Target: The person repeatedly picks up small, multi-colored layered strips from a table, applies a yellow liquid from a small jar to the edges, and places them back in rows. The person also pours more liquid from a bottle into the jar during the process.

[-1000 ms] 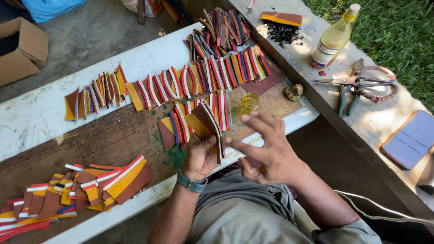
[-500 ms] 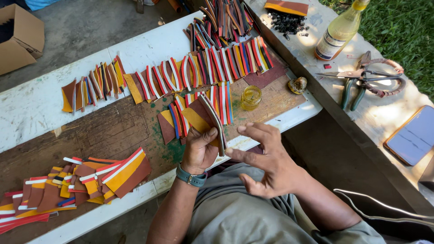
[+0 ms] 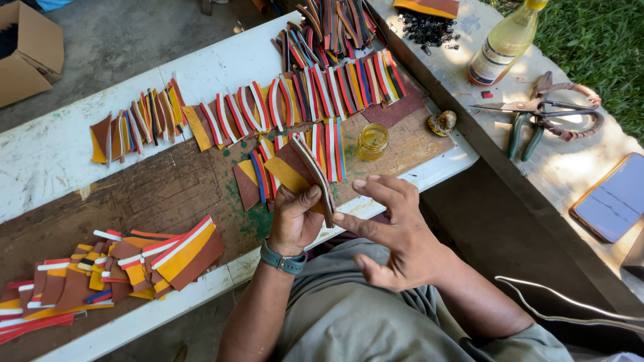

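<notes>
My left hand grips a thin stack of layered leather strips, brown and yellow with striped edges, held upright over the bench edge. My right hand is beside it with fingers spread, its index fingertip touching the stack's lower edge. Behind the stack, rows of striped leather pieces lie fanned across the brown work surface. A small glass jar of yellow liquid stands just right of the stack. A teal watch is on my left wrist.
More cut pieces are piled at the lower left. A second bench at right carries a bottle, scissors and pliers, black beads and a dark phone. A cardboard box sits on the ground.
My right hand has dropped from above the stack to its lower edge, index finger now touching it. The left hand keeps its grip, shifted slightly.
</notes>
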